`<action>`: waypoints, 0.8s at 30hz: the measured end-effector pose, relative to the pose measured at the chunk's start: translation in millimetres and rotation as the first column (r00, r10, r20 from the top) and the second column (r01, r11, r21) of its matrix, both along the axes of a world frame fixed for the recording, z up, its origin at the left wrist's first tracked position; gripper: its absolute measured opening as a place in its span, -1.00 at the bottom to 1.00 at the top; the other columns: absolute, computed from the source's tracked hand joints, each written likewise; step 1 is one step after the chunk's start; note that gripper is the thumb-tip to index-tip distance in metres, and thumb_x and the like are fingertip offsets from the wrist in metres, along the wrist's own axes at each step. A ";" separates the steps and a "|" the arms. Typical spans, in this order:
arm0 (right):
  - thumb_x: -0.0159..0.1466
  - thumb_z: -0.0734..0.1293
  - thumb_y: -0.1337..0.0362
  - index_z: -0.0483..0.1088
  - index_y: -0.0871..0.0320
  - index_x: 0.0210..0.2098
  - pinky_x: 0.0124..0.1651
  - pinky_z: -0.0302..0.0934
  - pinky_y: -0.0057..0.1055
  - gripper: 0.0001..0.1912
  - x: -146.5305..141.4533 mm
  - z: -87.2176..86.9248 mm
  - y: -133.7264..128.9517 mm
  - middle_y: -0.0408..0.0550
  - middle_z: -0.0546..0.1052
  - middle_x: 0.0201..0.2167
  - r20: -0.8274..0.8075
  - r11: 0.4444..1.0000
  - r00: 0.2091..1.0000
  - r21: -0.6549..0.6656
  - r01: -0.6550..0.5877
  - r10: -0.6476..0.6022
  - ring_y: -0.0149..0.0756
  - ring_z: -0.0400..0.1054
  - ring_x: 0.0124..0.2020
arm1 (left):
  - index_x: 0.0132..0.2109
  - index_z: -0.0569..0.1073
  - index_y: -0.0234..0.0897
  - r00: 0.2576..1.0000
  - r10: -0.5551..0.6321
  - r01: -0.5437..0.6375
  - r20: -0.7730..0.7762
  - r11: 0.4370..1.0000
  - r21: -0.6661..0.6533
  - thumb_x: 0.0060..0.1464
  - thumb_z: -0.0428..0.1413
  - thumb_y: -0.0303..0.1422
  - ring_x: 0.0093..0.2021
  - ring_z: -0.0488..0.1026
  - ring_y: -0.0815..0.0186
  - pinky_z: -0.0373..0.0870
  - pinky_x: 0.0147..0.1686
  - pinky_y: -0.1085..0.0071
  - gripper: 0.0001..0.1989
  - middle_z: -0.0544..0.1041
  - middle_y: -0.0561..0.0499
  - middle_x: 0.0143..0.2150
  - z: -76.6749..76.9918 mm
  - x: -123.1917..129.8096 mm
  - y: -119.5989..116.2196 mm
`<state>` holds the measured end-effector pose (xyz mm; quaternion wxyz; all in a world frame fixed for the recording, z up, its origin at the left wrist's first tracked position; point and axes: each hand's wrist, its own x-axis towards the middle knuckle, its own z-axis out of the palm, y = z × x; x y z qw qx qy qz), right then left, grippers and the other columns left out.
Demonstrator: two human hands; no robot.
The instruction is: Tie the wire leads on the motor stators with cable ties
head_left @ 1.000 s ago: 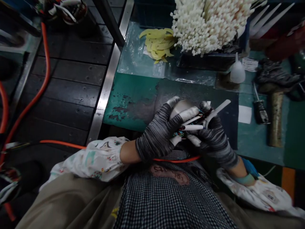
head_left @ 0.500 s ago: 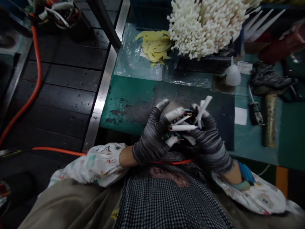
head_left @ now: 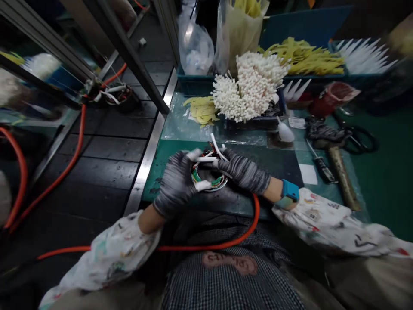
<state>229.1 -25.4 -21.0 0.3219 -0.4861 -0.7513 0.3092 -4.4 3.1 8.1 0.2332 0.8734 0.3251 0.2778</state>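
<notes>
A round wound coil part point(head_left: 217, 183) with green, red and white wires lies at the dark mat near the front of the bench. My left hand point(head_left: 180, 178), in a grey striped glove with white fingertips, grips its left side between thumb and fingers. On the right, my right hand point(head_left: 243, 170) has its gloved fingers closed at the base of the white sleeves point(head_left: 217, 145) that rise from the coil. One white sleeve lies across the top of the part, between both hands. The right fingertips are partly hidden.
Behind stand a bundle of white-tipped sticks point(head_left: 248, 88), yellow strips point(head_left: 201, 110) and a white squeeze bottle point(head_left: 285, 130). A screwdriver point(head_left: 324, 169), a hammer point(head_left: 343, 178) and scissors point(head_left: 359, 140) lie at the right. An orange hose point(head_left: 206, 247) crosses my lap.
The view has shifted, showing more of the bench's back. Both hands have brought the coil from above my lap to the mat, and its ring now faces up.
</notes>
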 end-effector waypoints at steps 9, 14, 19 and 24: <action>0.42 0.31 0.21 0.48 0.09 -0.04 0.10 0.44 -0.18 -0.82 59.6 32.3 10.7 -0.01 0.59 -0.11 0.050 0.775 0.893 0.520 0.359 -0.447 -0.17 0.52 -0.03 | 0.16 0.47 -0.35 0.905 0.007 0.168 -0.426 0.913 0.372 0.32 0.05 -0.46 -0.03 0.61 0.02 0.63 -0.15 0.09 -0.69 0.65 -0.24 0.00 30.0 10.4 -51.4; 0.32 0.42 0.14 0.55 0.15 -0.05 0.15 0.34 0.13 -0.72 101.4 55.3 36.4 0.12 0.56 -0.03 0.090 0.576 0.729 0.682 0.452 -0.679 0.05 0.43 0.06 | 0.19 0.46 -0.28 0.855 0.053 0.237 -0.516 0.845 0.479 0.30 0.00 -0.53 -0.14 0.63 0.11 0.60 -0.29 0.24 -0.62 0.67 -0.15 -0.02 24.9 0.1 -55.4; 0.34 0.38 0.03 0.61 0.13 -0.07 0.26 0.16 0.05 -0.66 106.4 60.6 63.1 -0.02 0.51 0.12 0.265 0.673 0.699 0.619 0.405 -0.664 0.04 0.36 0.17 | 0.13 0.48 -0.28 0.955 -0.046 0.196 -0.294 0.840 0.506 0.23 0.04 -0.48 -0.04 0.58 0.08 0.54 -0.06 0.13 -0.66 0.66 -0.14 -0.05 -2.6 -9.4 -43.5; 0.24 0.48 0.21 0.59 0.13 -0.22 0.19 0.28 0.13 -0.84 97.5 59.6 66.7 0.09 0.57 -0.02 0.199 0.666 0.728 0.605 0.436 -0.656 0.05 0.39 0.07 | 0.02 0.47 -0.18 0.985 0.121 -0.054 -0.123 0.894 0.445 0.18 0.13 -0.37 0.11 0.51 0.05 0.18 0.33 -0.15 -0.74 0.64 -0.09 -0.01 -23.0 2.0 -55.5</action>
